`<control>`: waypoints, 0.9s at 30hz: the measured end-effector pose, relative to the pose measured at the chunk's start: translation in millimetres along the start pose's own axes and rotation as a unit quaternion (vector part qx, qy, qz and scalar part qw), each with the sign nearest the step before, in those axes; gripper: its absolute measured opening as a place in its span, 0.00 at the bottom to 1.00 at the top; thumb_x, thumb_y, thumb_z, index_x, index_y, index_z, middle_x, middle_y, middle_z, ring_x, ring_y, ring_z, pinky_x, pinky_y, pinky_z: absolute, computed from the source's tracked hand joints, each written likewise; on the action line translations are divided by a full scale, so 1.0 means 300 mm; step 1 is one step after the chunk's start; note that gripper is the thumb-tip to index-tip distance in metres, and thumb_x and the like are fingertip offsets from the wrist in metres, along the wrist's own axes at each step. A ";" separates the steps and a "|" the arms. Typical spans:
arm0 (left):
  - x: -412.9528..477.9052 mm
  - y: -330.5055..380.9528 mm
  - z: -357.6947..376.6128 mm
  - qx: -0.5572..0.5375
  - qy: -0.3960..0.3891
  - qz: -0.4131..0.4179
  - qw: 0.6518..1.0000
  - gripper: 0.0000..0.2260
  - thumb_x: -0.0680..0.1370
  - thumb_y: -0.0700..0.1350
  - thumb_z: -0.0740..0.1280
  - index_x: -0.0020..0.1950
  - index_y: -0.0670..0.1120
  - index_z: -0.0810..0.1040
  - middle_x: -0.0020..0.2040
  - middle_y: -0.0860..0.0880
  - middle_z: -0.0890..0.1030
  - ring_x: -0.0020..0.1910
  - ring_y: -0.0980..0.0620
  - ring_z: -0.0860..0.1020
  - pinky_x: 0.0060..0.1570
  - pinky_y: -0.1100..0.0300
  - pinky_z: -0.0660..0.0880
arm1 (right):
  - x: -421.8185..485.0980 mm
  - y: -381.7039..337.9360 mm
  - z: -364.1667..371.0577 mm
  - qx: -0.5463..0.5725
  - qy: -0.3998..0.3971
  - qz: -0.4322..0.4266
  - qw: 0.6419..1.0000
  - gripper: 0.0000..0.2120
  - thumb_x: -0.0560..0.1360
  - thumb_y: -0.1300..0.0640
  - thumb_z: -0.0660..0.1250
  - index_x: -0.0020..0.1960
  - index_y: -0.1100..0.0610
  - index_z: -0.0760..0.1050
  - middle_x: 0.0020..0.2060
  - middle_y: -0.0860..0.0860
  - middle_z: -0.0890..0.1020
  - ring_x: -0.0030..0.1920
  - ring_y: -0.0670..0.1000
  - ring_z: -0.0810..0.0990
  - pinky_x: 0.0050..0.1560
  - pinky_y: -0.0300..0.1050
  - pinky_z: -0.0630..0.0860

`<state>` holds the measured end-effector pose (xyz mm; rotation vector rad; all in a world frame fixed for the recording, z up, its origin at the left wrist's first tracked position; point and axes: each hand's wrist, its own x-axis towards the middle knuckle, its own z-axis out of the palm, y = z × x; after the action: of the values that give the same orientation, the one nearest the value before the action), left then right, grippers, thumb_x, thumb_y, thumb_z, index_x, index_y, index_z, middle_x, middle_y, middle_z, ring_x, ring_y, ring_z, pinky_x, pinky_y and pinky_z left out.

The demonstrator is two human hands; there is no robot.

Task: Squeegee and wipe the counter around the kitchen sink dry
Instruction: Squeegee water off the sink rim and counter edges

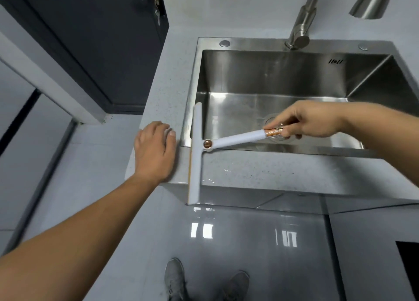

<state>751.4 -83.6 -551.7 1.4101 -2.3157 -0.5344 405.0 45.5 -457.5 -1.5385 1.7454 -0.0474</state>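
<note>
We see the right hand (310, 121) reaching in from the right, over the steel sink (272, 89), fingers pinched closed on the copper-coloured end of the squeegee (197, 155) handle. The handle slopes left and toward us to a copper pivot; the long white blade runs near-to-far, lying across the counter (283, 171) strip in front of the sink. Its far end overlaps the sink's left rim and its near end overhangs the counter's front edge. A few wet streaks glint on the counter just right of the blade. The left hand (155, 148) comes in on a long bare forearm from lower left, palm down, fingers loosely curled, resting on the counter corner just left of the blade. A pale thing under its fingertips may be a cloth or only the counter; we cannot tell, nor whether the hand grips anything. The right fingertips partly hide the sink drain. The tap (301, 21) rises from the far sink rim and is cut off by the top edge, as is a second steel tube at upper right. The counter is pale speckled grey stone. A dark door (95, 40) with keys in its lock stands far left. Below, the glossy grey floor (249, 244) mirrors lights, and two grey shoes (174, 278) show at the bottom.
</note>
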 end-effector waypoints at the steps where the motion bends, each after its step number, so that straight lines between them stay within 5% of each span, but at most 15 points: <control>1: 0.001 0.020 0.013 -0.002 -0.002 0.004 1.000 0.17 0.85 0.51 0.54 0.64 0.44 0.76 0.67 0.44 0.75 0.67 0.44 0.70 0.74 0.41 0.61 | -0.023 0.033 -0.025 0.004 0.005 0.014 1.000 0.21 0.78 0.60 0.68 0.56 0.33 0.79 0.41 0.41 0.85 0.40 0.48 0.79 0.42 0.42 0.78; 5: 0.012 0.118 0.083 0.009 -0.024 0.025 0.999 0.18 0.84 0.52 0.54 0.65 0.44 0.76 0.67 0.45 0.75 0.67 0.45 0.70 0.74 0.42 0.61 | -0.140 0.192 -0.135 0.029 0.035 0.068 0.997 0.19 0.77 0.65 0.68 0.57 0.42 0.82 0.36 0.42 0.83 0.36 0.38 0.78 0.39 0.31 0.75; 7: 0.012 0.162 0.117 0.023 -0.044 0.037 0.998 0.19 0.84 0.53 0.56 0.67 0.44 0.76 0.68 0.44 0.75 0.68 0.45 0.70 0.74 0.42 0.61 | -0.191 0.254 -0.161 0.042 0.037 0.086 0.995 0.20 0.76 0.63 0.70 0.53 0.37 0.83 0.42 0.48 0.85 0.46 0.49 0.81 0.50 0.42 0.78; 10: 0.007 0.221 0.159 0.040 -0.062 0.056 0.996 0.20 0.84 0.54 0.56 0.67 0.43 0.76 0.68 0.44 0.75 0.68 0.44 0.70 0.74 0.43 0.61 | -0.261 0.327 -0.191 0.073 0.052 0.090 0.992 0.14 0.64 0.40 0.78 0.50 0.33 0.83 0.49 0.48 0.86 0.56 0.58 0.80 0.64 0.56 0.76; 12: 0.001 0.241 0.175 0.031 -0.058 0.050 0.997 0.19 0.84 0.53 0.55 0.65 0.43 0.76 0.66 0.44 0.77 0.67 0.45 0.71 0.74 0.44 0.62 | -0.287 0.347 -0.207 0.078 0.070 0.085 0.991 0.13 0.69 0.47 0.77 0.51 0.33 0.83 0.49 0.44 0.86 0.56 0.54 0.81 0.67 0.55 0.74; 14: -0.001 0.242 0.177 0.005 -0.048 0.042 0.998 0.18 0.84 0.53 0.54 0.64 0.45 0.76 0.63 0.46 0.78 0.65 0.47 0.73 0.73 0.44 0.64 | -0.277 0.331 -0.215 0.082 0.070 0.066 0.992 0.16 0.74 0.57 0.72 0.52 0.35 0.83 0.48 0.42 0.86 0.55 0.50 0.82 0.65 0.51 0.75; 17: -0.005 0.235 0.174 -0.028 -0.038 0.032 0.998 0.17 0.84 0.52 0.53 0.64 0.46 0.75 0.61 0.46 0.79 0.61 0.49 0.74 0.67 0.50 0.68 | -0.212 0.251 -0.180 0.082 0.033 0.053 0.995 0.12 0.76 0.56 0.69 0.53 0.40 0.84 0.42 0.41 0.86 0.45 0.43 0.82 0.48 0.37 0.79; 22: 0.000 0.246 0.181 -0.018 -0.037 0.002 0.999 0.17 0.85 0.53 0.54 0.65 0.46 0.75 0.60 0.45 0.80 0.60 0.46 0.75 0.65 0.47 0.70 | -0.095 0.222 -0.082 0.072 0.023 0.047 0.996 0.10 0.75 0.51 0.71 0.55 0.44 0.85 0.44 0.49 0.87 0.45 0.52 0.83 0.51 0.47 0.81; 27: 0.055 0.292 0.189 0.038 -0.047 0.053 0.997 0.19 0.84 0.53 0.53 0.67 0.45 0.74 0.64 0.44 0.78 0.66 0.44 0.72 0.76 0.44 0.57 | -0.086 0.265 -0.079 0.096 0.021 0.065 0.993 0.08 0.75 0.56 0.72 0.47 0.42 0.85 0.35 0.46 0.82 0.36 0.43 0.76 0.43 0.42 0.75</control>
<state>650.0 -54.1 -554.3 1.3123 -2.4928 -0.4962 325.0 77.7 -468.1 -1.2921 1.8143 -0.1777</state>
